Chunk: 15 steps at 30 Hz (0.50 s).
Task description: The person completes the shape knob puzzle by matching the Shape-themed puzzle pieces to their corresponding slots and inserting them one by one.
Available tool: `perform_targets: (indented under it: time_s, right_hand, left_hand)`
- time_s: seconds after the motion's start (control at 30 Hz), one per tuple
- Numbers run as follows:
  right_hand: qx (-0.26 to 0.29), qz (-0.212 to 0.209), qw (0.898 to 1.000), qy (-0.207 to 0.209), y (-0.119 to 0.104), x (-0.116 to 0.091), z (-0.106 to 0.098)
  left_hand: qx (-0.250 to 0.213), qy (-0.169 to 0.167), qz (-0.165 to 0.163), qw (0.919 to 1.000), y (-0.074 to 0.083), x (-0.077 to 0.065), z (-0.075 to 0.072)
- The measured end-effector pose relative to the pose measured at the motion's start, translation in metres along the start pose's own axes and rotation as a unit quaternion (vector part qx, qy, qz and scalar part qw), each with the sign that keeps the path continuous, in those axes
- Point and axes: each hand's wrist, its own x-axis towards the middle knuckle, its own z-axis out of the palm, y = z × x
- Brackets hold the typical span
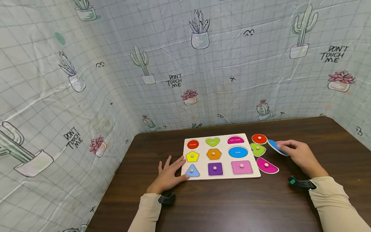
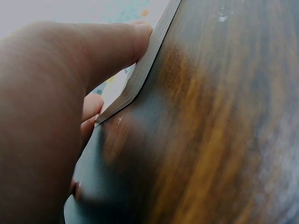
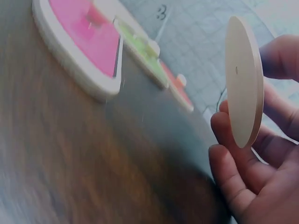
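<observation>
A white wooden shape puzzle board (image 1: 201, 163) lies on the table. My left hand (image 1: 169, 175) rests at its near left corner, fingers spread; the thumb (image 2: 117, 44) touches the near edge. To the right of the board, my right hand (image 1: 301, 156) pinches a blue oval puzzle piece (image 1: 273, 145), tilted up off the table. Its plain wooden back (image 3: 240, 93) faces the right wrist camera. Beside the board lie a red circle piece (image 1: 256, 139), a green heart piece (image 1: 260, 150) and a magenta half-round piece (image 1: 268, 168).
Pentagon, hexagon, triangle, purple square (image 1: 215, 172) and pink rectangle (image 1: 247, 167) pieces sit in the board. Its top row and the blue oval slot (image 1: 238, 154) show printed words without knobs. A cactus-print cloth (image 1: 226, 71) hangs behind the dark wooden table (image 1: 214, 206).
</observation>
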Motion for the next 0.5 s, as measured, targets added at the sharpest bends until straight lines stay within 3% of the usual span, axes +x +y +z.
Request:
perform_targets:
  time_s: [0.27,0.5]
  right_hand:
    - [0.054,0.001,0.998,-0.018,-0.009,0.003,0.009]
    - [0.089,-0.009,0.996,-0.009,-0.019,0.002,0.019]
  left_hand:
    - [0.000,-0.001,0.002,1.0000,-0.001,0.000,0.000]
    - [0.000,-0.001,0.002,1.0000,-0.001,0.000,-0.001]
